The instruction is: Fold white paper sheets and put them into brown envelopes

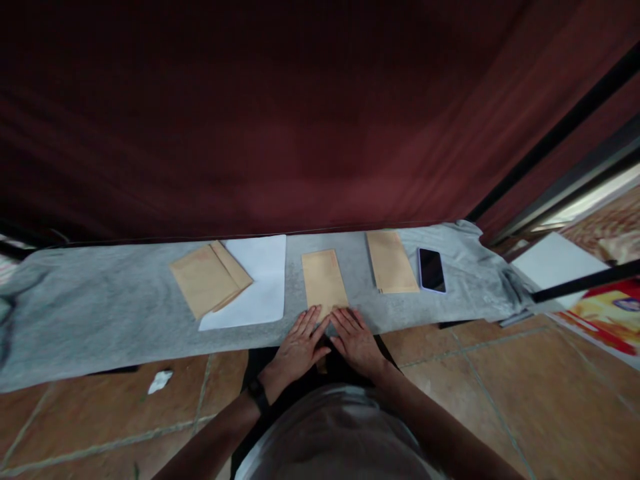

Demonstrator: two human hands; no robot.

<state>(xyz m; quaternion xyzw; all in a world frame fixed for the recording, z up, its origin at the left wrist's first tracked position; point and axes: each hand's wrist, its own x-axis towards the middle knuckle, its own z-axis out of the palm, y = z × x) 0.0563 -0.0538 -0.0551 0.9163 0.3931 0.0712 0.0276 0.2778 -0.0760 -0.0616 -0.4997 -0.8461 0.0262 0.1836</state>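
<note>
A tan paper envelope (324,277) lies flat on the grey cloth in front of me. My left hand (301,341) rests on its near left edge with the fingers spread. On the near right edge lies my right hand (356,339), its fingers stretched out. The two hands almost meet at the fingertips, and they cover the envelope's near end. To the left, several tan envelopes (203,280) lie fanned over a white sheet (265,283). A neat stack of tan envelopes (393,263) sits to the right.
A phone (432,271) lies beside the right stack. The grey cloth (100,300) covers a long narrow surface, backed by a dark red curtain (300,133). Black bars cross at the right, near a white panel (560,263) and a red and yellow package (610,313). Crumpled tissue (160,381) is on the tiled floor.
</note>
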